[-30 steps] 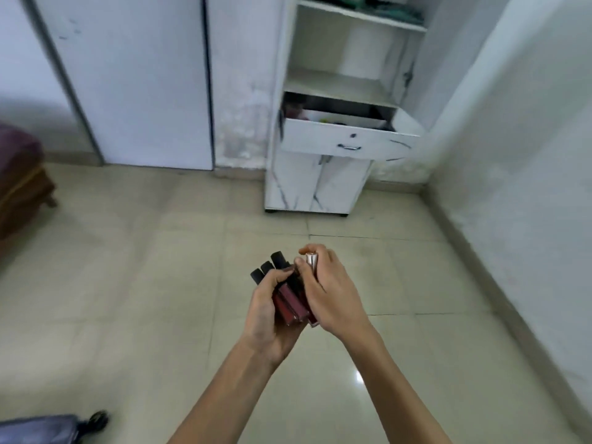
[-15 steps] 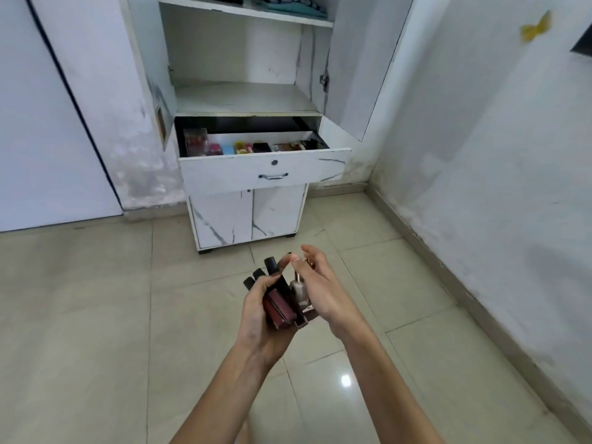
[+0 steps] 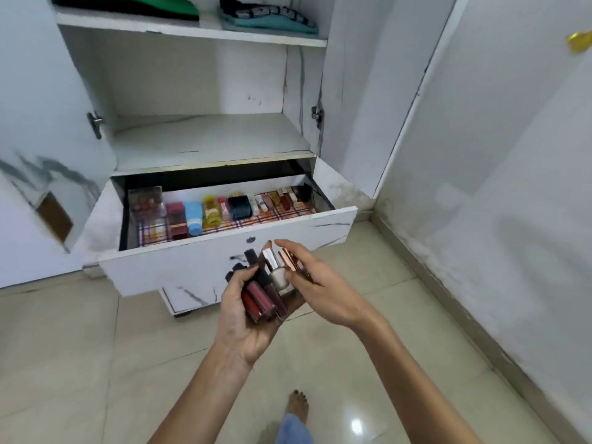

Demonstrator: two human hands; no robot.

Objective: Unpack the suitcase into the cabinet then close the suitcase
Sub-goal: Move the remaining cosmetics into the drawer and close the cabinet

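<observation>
- Left hand [image 3: 243, 318]: palm up, fingers and thumb curled round a bundle of lip-gloss tubes [image 3: 261, 299]. The tubes are red and maroon with black caps pointing toward the cabinet.
- Right hand [image 3: 323, 293]: thumb pressed to a silvery nail-polish bottle [image 3: 278, 277] with a rose-gold cap, fingers arched over the top of it. A second rose-gold cap [image 3: 290, 259] sits under those fingers. Whether the bottle's weight rests partly on the left palm cannot be told.
- Position: both hands and their load are held just in front of the drawer's front panel, above the floor.
- Drawer [image 3: 224, 254]: pulled out, white with a marble pattern, and lined with checked paper.
- Cosmetics [image 3: 224, 208]: stand in a row along the back of the drawer, with a clear box at the left end.
- Cabinet [image 3: 205, 136]: doors open, middle shelf bare.
- Folded clothes [image 3: 269, 20]: on the upper shelf, a green pile at left and a teal one at right.
- Bare foot [image 3: 298, 406]: on the tiled floor [image 3: 64, 363].
</observation>
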